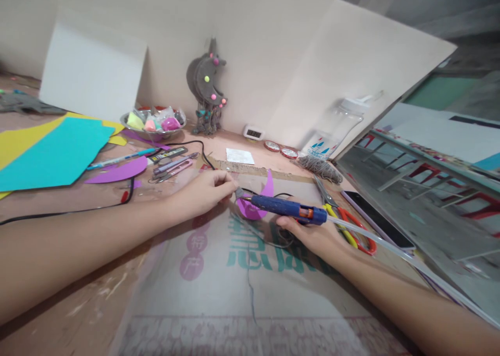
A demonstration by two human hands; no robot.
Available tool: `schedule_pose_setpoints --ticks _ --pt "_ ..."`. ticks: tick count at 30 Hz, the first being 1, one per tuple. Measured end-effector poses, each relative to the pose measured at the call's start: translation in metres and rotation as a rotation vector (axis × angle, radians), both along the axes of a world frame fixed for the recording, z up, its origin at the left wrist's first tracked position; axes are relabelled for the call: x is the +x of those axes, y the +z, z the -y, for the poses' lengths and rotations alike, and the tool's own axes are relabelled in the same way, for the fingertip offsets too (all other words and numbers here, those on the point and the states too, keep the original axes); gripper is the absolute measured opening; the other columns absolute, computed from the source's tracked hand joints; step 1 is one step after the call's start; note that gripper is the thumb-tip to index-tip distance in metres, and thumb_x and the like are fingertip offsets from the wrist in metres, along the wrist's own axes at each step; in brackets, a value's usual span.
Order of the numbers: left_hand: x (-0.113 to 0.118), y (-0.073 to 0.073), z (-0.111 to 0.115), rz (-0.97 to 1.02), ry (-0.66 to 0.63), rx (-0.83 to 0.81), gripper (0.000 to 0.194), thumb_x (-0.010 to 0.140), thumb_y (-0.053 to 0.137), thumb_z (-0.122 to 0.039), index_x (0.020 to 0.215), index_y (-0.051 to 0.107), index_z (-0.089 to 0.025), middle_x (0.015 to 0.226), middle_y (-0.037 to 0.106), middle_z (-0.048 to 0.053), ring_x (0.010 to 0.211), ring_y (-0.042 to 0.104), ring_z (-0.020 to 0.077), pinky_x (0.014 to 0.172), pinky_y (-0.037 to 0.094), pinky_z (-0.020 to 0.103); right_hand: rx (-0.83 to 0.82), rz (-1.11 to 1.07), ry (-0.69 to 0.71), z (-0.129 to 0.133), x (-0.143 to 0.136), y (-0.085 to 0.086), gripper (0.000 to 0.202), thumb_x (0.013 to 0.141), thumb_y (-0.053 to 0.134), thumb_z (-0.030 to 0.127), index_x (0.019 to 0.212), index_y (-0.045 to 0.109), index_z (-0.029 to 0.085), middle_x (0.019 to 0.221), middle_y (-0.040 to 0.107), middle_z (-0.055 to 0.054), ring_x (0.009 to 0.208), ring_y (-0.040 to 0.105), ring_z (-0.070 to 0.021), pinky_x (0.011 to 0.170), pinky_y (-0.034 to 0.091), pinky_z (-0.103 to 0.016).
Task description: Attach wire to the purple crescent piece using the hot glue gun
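Indoors, in the head view, the right hand (310,230) grips a blue glue gun (283,207), a pale stick (363,231) running from its rear out of frame. At the gun's nozzle, the left hand (211,189) pinches a grey scrap (239,193), indistinct; the gun partly covers a purple crescent (252,213). The right hand's fingers are mostly hidden.

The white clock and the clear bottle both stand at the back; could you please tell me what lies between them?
In the head view, two small round red-rimmed objects lie side by side between the clock and the bottle.
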State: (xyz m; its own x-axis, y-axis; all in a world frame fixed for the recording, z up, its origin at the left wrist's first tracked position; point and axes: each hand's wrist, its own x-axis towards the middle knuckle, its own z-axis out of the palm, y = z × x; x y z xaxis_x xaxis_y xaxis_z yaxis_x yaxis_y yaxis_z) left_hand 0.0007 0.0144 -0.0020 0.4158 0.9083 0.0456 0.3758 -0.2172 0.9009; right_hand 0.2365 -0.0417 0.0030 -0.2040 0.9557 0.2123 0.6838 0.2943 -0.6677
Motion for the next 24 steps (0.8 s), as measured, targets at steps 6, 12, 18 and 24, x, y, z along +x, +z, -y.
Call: schedule_pose_setpoints --ticks 6,12,18,24 --pt "0.0005 -0.0011 -0.0008 0.014 0.015 0.029 0.023 0.077 0.048 -0.035 0.063 0.051 -0.018 0.06 0.053 -0.003 0.054 0.048 0.0107 0.051 0.034 0.022 0.02 -0.008 0.005 -0.001 0.0018 -0.0036 0.027 0.072 0.064 0.046 0.07 0.059 0.02 0.058 0.059 0.001 0.053 0.054 -0.0146 0.05 0.044 -0.024" --pt "0.0001 -0.0011 -0.0007 0.013 0.014 0.025 0.023 0.077 0.048 -0.035 0.063 0.052 -0.018 0.059 0.054 -0.003 0.053 0.048 0.0104 0.05 0.035 0.022 0.023 -0.012 -0.016 -0.0001 -0.001 -0.0016 0.03 0.07 0.064 0.05 0.067 0.058 0.022 0.055 0.056 0.003 0.05 0.052 -0.0147 0.048 0.043 -0.025" --pt "0.0001 -0.0023 -0.001 0.01 0.013 0.012 0.023 0.078 0.048 -0.036 0.064 0.051 -0.018 0.06 0.054 -0.003 0.051 0.049 0.0102 0.047 0.034 0.021 -0.021 0.022 -0.018 0.0001 0.0013 -0.002 0.03 0.072 0.063 0.051 0.069 0.058 0.021 0.058 0.057 0.001 0.054 0.052 -0.0153 0.051 0.044 -0.025" --pt "0.0003 -0.0006 -0.0002 0.014 0.005 0.013 0.023 0.079 0.047 -0.036 0.064 0.051 -0.018 0.06 0.054 -0.002 0.053 0.049 0.0108 0.049 0.035 0.022 -0.034 0.027 -0.005 -0.0001 0.0016 -0.0026 0.029 0.072 0.063 0.05 0.072 0.059 0.021 0.063 0.059 0.0 0.058 0.054 -0.017 0.054 0.046 -0.027"
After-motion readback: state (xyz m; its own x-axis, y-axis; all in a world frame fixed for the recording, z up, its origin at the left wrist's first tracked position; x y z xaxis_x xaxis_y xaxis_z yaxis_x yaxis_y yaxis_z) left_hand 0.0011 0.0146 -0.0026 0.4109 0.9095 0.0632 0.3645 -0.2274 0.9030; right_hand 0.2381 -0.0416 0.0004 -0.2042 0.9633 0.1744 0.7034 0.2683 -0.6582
